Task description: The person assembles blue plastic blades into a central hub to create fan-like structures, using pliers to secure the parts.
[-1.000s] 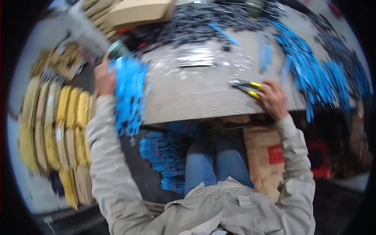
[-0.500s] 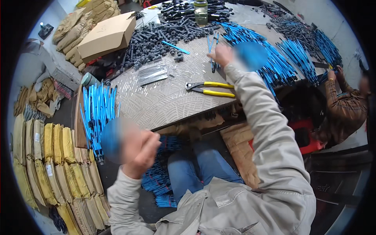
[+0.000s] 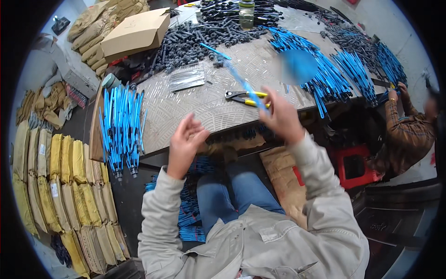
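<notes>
So your right hand (image 3: 281, 114) has its fingers curled in on the near end of a blue strip (image 3: 246, 86), looks like a pinch between thumb and fingers, though it's kinda blurry so I can't tell exactly which fingertips touch it. The strip slants up and away to the left over the table (image 3: 162, 123), its lower end passing in front of the yellow handles of the pliers (image 3: 246, 98).

Your left hand (image 3: 186, 145) is up just off the table's near edge, fingers loosely spread and half bent, thumb apart, palm bare. To its left there's a bundle of blue strips (image 3: 121, 123) hanging a bit over the edge. Past the pliers you've got a flat stack of shiny strips (image 3: 186, 80), then a heap of grey parts (image 3: 186, 49).
</notes>
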{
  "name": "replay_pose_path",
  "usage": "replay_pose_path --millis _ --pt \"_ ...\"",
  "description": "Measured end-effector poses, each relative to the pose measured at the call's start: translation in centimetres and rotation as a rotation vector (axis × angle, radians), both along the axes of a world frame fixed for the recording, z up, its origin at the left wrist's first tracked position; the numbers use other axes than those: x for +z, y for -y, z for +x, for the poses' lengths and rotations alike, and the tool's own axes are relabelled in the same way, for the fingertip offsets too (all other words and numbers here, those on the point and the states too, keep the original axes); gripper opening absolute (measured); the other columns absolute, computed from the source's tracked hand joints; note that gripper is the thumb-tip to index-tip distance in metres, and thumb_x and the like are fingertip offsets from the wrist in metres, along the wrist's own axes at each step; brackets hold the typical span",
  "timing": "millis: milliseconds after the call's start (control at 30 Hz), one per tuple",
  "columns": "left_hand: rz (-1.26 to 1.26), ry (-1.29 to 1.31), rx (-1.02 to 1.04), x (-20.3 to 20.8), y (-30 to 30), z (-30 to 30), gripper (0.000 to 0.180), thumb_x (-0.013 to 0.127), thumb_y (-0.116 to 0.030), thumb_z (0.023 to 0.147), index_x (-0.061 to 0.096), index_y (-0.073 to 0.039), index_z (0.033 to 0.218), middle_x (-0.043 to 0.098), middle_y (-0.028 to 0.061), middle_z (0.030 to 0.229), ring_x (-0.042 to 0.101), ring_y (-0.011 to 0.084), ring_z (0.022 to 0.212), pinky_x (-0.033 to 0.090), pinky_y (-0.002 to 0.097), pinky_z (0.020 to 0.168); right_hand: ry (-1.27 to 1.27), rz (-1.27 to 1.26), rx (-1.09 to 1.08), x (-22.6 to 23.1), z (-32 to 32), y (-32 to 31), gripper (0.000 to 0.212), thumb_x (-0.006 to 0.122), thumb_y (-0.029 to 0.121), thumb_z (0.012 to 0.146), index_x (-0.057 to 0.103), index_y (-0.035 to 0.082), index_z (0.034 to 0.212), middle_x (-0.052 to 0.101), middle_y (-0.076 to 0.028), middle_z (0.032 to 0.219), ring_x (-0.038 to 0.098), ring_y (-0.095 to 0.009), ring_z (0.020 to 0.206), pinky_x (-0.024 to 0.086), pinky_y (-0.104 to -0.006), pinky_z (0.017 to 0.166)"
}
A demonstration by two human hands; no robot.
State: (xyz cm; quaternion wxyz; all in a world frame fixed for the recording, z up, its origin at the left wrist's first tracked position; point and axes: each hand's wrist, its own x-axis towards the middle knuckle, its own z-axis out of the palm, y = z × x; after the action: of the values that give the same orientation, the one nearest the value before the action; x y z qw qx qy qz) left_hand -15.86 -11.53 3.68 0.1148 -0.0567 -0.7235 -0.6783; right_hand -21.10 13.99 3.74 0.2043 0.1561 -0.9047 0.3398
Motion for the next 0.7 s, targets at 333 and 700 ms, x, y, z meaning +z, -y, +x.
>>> replay_pose_path --millis 333,700 --pt "0.387 0.237 -0.187 1.4 -3.0 -0.7 0.023 0.058 -0.013 0.087 0.052 -0.001 0.105 0.057 0.0051 0.082 0.060 0.0123 0.071 0.052 0.0241 0.061 0.029 -0.136 0.239 -0.8 9.2 3.6 0.035 0.064 0.014 0.077 0.055 0.005 0.109 0.053 -0.008 0.075 0.054 -0.020 0.059 0.044 -0.0294 0.053" --pt "0.483 0.147 -0.164 2.3 -4.2 -2.3 0.022 0.059 -0.019 0.088 0.057 -0.002 0.101 0.058 0.0038 0.079 0.058 0.0099 0.065 0.048 0.0219 0.056 0.335 -0.645 0.625 -1.9 6.1 5.0 0.020 0.050 0.017 0.090 0.054 0.000 0.080 0.048 -0.012 0.064 0.050 -0.022 0.057 0.038 -0.0326 0.052"
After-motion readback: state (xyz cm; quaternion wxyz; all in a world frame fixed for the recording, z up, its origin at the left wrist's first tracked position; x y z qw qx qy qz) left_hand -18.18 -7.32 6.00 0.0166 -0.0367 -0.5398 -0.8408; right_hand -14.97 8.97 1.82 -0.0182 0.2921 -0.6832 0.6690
